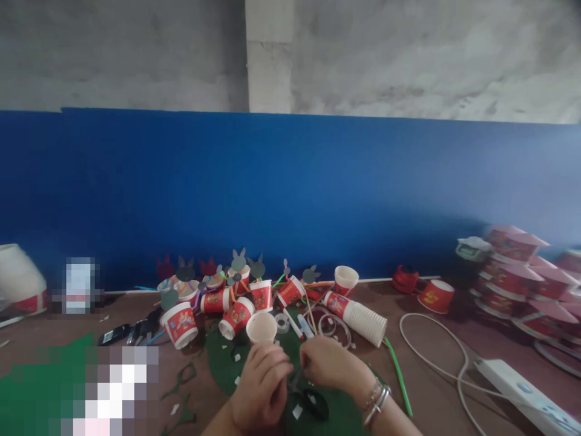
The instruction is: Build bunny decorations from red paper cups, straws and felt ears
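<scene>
My left hand is closed, its fingers curled over, at the near middle of the table. Just beyond it a white-lipped paper cup shows its open top; the hand hides its lower part, and I cannot tell whether they touch. To the right, my right hand, with bracelets on the wrist, has its fingers pinched together; whatever lies in them is hidden. Black-handled scissors lie below that hand, between both hands, on green sheet material strewn with small white scraps.
Red paper cups with bunny-shaped cutouts crowd the back. A stack of nested cups, a tape roll and a marker lie nearer. Rightward are a power strip, its cable and pink-topped cups. A blue panel stands behind.
</scene>
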The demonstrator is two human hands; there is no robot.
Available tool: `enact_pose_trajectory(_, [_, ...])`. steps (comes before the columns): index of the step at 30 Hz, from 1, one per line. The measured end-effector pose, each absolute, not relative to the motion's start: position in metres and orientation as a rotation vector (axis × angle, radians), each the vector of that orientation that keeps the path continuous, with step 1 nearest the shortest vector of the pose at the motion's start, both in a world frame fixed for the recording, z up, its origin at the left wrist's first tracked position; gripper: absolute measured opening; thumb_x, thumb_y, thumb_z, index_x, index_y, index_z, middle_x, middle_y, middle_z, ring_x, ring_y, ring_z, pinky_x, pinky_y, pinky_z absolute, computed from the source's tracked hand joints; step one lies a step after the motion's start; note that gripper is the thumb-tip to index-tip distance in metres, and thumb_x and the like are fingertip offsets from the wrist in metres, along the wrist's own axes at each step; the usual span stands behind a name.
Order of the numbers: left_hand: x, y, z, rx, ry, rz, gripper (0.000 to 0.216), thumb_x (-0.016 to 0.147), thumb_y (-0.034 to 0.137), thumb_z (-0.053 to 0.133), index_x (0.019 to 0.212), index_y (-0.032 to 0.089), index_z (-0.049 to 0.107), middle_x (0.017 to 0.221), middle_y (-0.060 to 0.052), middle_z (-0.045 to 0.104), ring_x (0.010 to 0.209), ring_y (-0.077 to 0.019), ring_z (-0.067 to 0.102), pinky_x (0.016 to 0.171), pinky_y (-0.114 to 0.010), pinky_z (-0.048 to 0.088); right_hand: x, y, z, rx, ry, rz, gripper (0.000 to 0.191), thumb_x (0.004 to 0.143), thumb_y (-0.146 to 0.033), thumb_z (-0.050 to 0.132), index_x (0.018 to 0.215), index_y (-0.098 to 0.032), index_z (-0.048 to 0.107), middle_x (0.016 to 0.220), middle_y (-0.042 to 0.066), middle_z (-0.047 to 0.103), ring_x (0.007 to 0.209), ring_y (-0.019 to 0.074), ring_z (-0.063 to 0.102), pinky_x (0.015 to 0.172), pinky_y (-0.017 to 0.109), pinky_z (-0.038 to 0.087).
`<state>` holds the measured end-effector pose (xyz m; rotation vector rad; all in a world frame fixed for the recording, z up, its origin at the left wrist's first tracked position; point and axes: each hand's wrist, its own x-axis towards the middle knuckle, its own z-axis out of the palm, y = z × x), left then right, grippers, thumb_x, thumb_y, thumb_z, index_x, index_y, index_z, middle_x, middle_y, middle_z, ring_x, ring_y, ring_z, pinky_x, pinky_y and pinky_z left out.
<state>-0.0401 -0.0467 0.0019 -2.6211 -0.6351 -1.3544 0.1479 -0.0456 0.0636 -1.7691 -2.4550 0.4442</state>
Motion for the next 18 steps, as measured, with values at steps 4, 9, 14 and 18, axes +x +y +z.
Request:
enact_pose_trajectory(4, [-0.031,-0.051,-0.001,-2.671,-0.52,-1.351,0.029,0.071,0.004,0.042,0.093,0.019,0.053,0.068,-0.004,0.062,0.066,-0.017,0.055,0.07,-0.035,0.046,0.13,-0.058,0.06,-1.845,-2.696,0.308,0.026,0.065,-0.008,0.056,0.087,-0.012,0.071,0.085,0.015,0.072,0.083,0.0286,0.067,0.065,0.029,0.045])
enact_pose_trajectory(9, [-0.034,-0.046,-0.018,-2.624,-0.611,-1.347,0.021,0.076,0.01,0.044,0.089,0.019,0.057,0.057,-0.001,0.054,0.053,-0.0148,0.049,0.056,-0.029,0.041,0.123,-0.058,0.051,-1.812,-2.752,0.231,0.026,0.067,-0.01,0.058,0.09,-0.01,0.069,0.087,0.018,0.071,0.084,0.0311,0.067,0.066,0.032,0.048])
enact_pose_trajectory(14, [-0.035,-0.043,-0.027,-2.599,-0.628,-1.319,0.014,0.08,0.017,0.046,0.085,0.019,0.06,0.052,0.0,0.051,0.046,-0.0117,0.046,0.05,-0.024,0.038,0.123,-0.058,0.048,-1.829,-2.778,0.293,0.025,0.068,-0.011,0.059,0.091,-0.011,0.069,0.089,0.016,0.071,0.086,0.0319,0.067,0.069,0.033,0.049])
enact_pose_trajectory(18, [-0.034,-0.041,-0.028,-2.631,-0.621,-1.315,0.014,0.08,0.017,0.046,0.082,0.019,0.06,0.05,0.001,0.051,0.044,-0.0113,0.046,0.049,-0.023,0.037,0.127,-0.058,0.051,-1.84,-2.75,0.3,0.026,0.069,-0.01,0.056,0.092,-0.011,0.068,0.091,0.016,0.071,0.089,0.0315,0.066,0.071,0.033,0.048])
